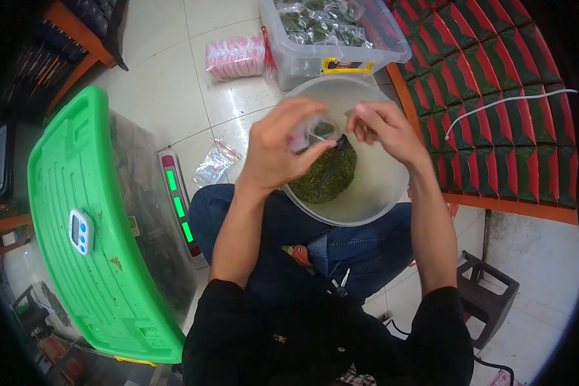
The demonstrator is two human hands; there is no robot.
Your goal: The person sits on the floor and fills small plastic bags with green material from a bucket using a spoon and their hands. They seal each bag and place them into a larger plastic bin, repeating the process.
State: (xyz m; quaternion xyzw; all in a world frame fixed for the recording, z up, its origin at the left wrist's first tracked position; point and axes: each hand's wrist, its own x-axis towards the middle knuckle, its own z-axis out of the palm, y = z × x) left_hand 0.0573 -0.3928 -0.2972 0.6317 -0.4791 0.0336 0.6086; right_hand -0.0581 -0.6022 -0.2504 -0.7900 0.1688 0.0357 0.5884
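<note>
My left hand is closed around a small clear plastic bag, its mouth held open between thumb and fingers. To the right of the bag, my right hand has its fingers curled in a pinch; whether anything sits between them is too small to tell. Both hands are above a whitish round tub resting at my crossed legs. Loose dried green leaves are heaped in the tub's left part. A dark, long object lies on the leaves, partly hidden by my left hand.
A clear bin of filled packets stands beyond the tub, beside a pink pack stack. Red-and-green packs line the right. A green-lidded box with a timer, a digital display and a plastic bag are left.
</note>
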